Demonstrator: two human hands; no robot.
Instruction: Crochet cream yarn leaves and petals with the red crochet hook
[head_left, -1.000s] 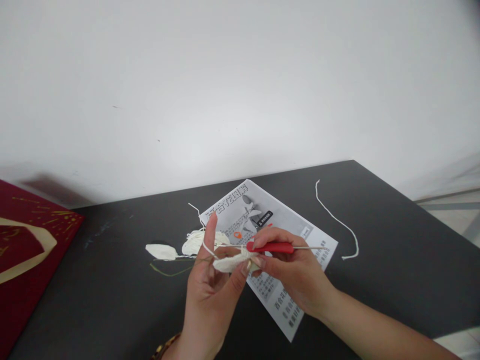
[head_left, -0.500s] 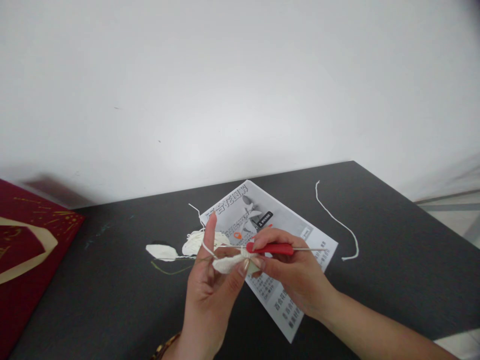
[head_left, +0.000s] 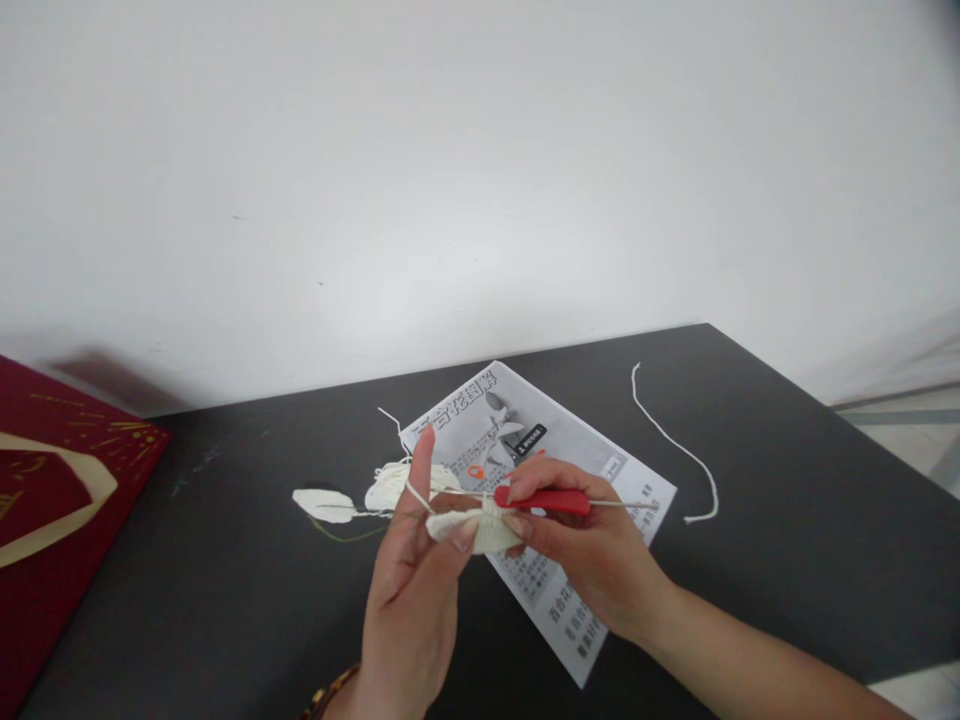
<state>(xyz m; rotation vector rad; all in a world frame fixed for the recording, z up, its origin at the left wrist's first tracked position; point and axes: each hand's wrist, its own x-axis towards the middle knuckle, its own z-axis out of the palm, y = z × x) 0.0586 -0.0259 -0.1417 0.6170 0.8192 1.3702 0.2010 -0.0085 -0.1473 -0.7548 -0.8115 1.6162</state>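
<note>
My left hand [head_left: 412,590] pinches a small white crocheted piece [head_left: 472,527] between thumb and fingers, its forefinger raised with white yarn looped over it. My right hand [head_left: 592,555] grips a crochet hook with a red handle [head_left: 544,500], its metal shaft lying across toward the left hand and its tip at the piece. Both hands hover over a black table [head_left: 787,500], above a printed instruction sheet [head_left: 555,440].
A small heap of white yarn [head_left: 390,482] and a finished white petal [head_left: 324,503] lie left of the sheet. A loose white strand [head_left: 679,447] curves on the table to the right. A dark red box [head_left: 52,510] sits at the left edge. White wall behind.
My left thumb has slid along the crocheted piece, which now lies flatter and a little lower. The hook has barely shifted.
</note>
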